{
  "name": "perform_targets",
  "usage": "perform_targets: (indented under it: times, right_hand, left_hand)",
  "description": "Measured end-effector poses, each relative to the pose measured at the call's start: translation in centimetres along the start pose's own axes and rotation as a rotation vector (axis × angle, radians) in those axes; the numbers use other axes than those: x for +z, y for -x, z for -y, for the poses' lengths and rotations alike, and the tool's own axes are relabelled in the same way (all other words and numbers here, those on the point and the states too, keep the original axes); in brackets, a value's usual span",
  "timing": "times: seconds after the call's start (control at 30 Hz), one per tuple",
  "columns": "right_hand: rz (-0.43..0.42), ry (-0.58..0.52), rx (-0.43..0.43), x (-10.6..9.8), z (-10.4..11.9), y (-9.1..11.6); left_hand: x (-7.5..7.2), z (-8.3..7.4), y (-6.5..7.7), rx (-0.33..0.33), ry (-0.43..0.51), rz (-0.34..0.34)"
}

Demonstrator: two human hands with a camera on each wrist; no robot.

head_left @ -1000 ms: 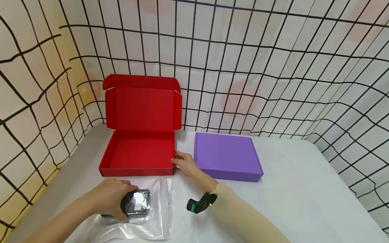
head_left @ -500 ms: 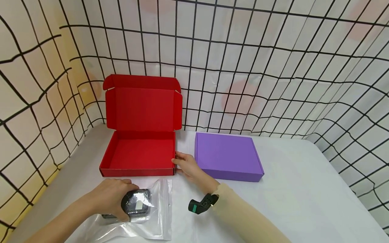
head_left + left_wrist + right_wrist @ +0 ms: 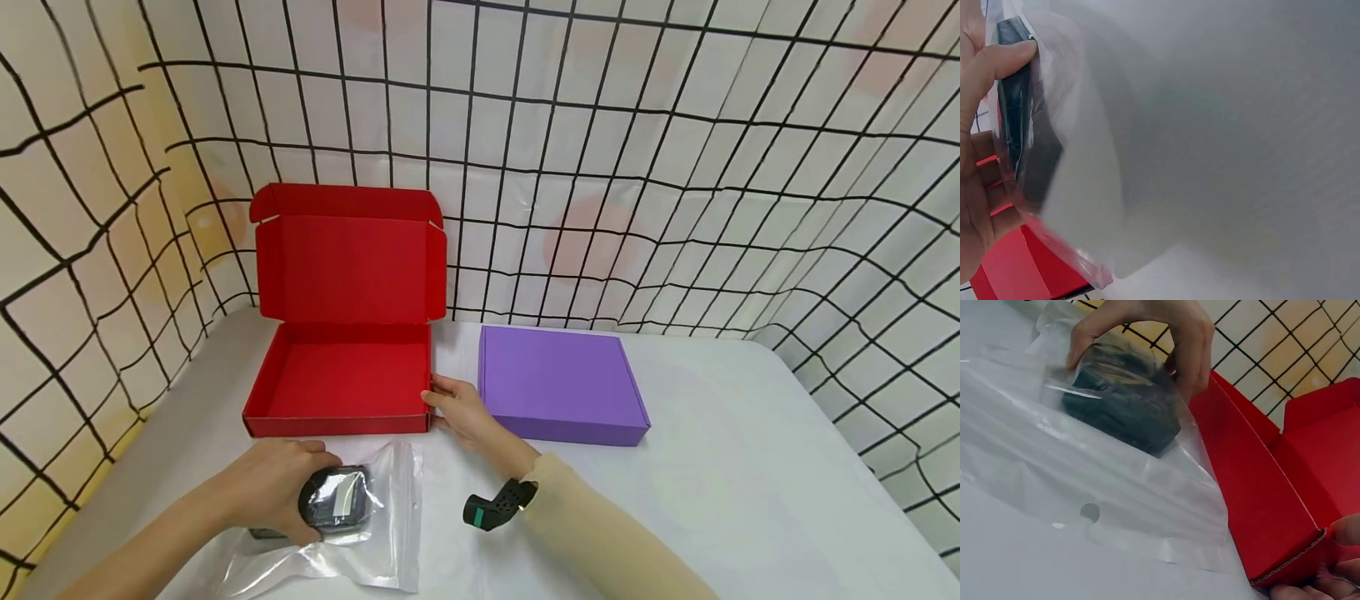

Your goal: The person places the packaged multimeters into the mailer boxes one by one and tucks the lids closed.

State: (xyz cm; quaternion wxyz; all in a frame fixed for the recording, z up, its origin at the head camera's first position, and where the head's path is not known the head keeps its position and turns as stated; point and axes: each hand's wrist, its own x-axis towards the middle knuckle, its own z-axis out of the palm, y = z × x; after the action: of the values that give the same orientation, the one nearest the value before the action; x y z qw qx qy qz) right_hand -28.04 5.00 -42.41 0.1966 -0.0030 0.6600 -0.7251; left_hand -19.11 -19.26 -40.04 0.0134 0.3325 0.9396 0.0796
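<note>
In the head view my left hand [image 3: 262, 487] grips a dark, block-like object [image 3: 341, 500] through a clear plastic bag [image 3: 397, 525]. Its thumb lies on the near side and the fingers on the far side, as the right wrist view shows of the dark block [image 3: 1122, 403]. What kind of thing it is, I cannot tell. Just behind the bag stands a red cardboard box [image 3: 337, 425], lid raised and inside bare. My right hand [image 3: 461, 408] holds that box's right wall near the front corner, thumb at the rim and fingers lower on the outside.
To the right lies a closed purple box [image 3: 562, 383] beside my right forearm. A black wire grid [image 3: 532, 192] rises behind the white table [image 3: 735, 467] and along both sides. A black strap [image 3: 498, 504] is on my right wrist.
Near its left end the plastic bag has shifted slightly, and the glare on the dark object differs. Both hands keep nearly the same places.
</note>
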Motion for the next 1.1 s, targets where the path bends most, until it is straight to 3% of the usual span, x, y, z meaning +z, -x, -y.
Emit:
perform_targets:
  times: [0.2, 0.7, 0.9, 1.1]
  right_hand:
    - [-0.008, 0.018, -0.027, 0.2, 0.0, 0.2]
    - [0.034, 0.046, -0.027, 0.3, 0.0, 0.2]
    - [0.032, 0.056, -0.004, 0.1, 0.1, 0.2]
    - [0.026, 0.069, 0.017, 0.0, 0.3, 0.3]
  left_hand:
    - [-0.1, 0.1, -0.1, 0.036, -0.034, -0.011]
    - [-0.7, 0.3, 0.2, 0.066, 0.014, 0.006]
    - [-2.6, 0.0, 0.1, 0.071, 0.031, 0.016]
    - [-5.7, -0.3, -0.6, 0.034, -0.035, -0.003]
